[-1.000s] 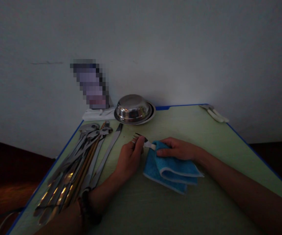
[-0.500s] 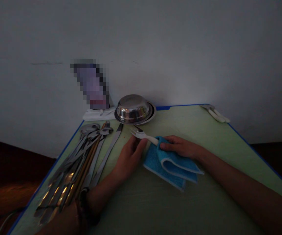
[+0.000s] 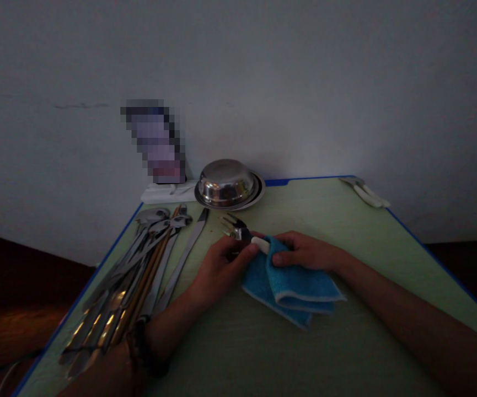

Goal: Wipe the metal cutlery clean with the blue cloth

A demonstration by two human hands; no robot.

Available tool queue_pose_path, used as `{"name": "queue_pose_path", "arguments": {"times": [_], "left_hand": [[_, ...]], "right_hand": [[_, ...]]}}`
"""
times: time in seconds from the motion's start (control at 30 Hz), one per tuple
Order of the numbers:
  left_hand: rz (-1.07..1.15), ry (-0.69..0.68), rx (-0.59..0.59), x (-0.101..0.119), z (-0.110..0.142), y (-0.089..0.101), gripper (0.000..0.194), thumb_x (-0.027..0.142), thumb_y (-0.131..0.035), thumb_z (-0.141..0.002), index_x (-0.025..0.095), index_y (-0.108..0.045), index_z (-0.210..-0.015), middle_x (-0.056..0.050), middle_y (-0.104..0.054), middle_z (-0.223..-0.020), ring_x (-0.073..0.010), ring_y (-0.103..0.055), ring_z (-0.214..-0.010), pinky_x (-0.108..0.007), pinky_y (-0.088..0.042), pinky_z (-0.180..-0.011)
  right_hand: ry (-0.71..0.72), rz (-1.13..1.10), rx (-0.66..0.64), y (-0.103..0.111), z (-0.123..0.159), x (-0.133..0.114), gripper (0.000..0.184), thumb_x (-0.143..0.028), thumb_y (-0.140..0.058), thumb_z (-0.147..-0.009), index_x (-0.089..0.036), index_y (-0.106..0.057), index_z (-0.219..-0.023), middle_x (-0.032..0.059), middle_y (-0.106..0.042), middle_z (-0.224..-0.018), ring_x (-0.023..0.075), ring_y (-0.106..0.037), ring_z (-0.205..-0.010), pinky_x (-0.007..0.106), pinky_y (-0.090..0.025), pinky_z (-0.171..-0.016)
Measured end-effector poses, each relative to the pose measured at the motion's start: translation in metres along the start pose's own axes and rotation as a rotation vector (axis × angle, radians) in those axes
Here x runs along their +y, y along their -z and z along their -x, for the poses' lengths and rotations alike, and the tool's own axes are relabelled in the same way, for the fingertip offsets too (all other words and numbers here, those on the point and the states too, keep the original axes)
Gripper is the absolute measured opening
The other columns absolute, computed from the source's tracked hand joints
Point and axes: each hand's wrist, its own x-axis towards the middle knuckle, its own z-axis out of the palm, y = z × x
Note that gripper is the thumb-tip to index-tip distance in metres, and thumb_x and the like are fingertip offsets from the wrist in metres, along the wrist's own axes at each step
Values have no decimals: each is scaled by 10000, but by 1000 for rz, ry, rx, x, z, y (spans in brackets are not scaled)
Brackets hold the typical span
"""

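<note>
A fork point(image 3: 260, 244) with a pale handle and metal tines is held between both hands, tines pointing up and left. My left hand point(image 3: 220, 269) pinches it near the neck, thumb on the handle. A blue cloth point(image 3: 296, 286) with a white edge is folded round the rear of the handle, which it hides. My right hand point(image 3: 309, 251) grips the cloth and the handle through it, thumb on top. The cloth's loose layers hang below my right hand.
Several spoons and knives lie with chopsticks point(image 3: 152, 266) along the table's left side, a knife point(image 3: 184, 256) beside them. An upturned metal bowl point(image 3: 226, 181) stands at the back. Left of it is a blurred upright phone-like screen point(image 3: 155, 144). White-handled utensils point(image 3: 368, 196) lie at the back right corner.
The fork has turned about its length, so its tines now face differently. My left thumb has shifted onto the handle. The cloth's folds have sunk flatter under my right hand.
</note>
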Motion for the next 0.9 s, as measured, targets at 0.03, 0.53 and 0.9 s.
{"name": "queue_pose_path", "arguments": {"times": [0.03,0.53,0.9], "left_hand": [[3,-2,27,-1,0,0,264,323,-568,-763,149,-632,-952,-54,-660,-830,-169,-589,-730,-235,-461,-604],[340,37,560,-9,-7,7,214,383,-456,-811,187,-541,-808,30,-485,-674,-95,-485,-585,-174,-416,-495],[-21,-94,57,2,7,-4,224,342,-287,-902,184,-434,-841,78,-461,-439,-91,-442,-375,-194,-383,-423]], "right_hand": [[0,-4,-3,0,0,0,370,-436,-628,-684,-162,-576,-928,-14,-603,-765,83,-556,-598,208,-447,-557],[28,-488,223,2,-8,11,265,-413,-622,-698,-150,-598,-675,-17,-626,-574,83,-563,-478,201,-467,-502],[159,-819,346,11,-17,5,331,-489,-471,-770,-207,-575,-633,7,-619,-565,181,-620,-721,357,-465,-793]]}}
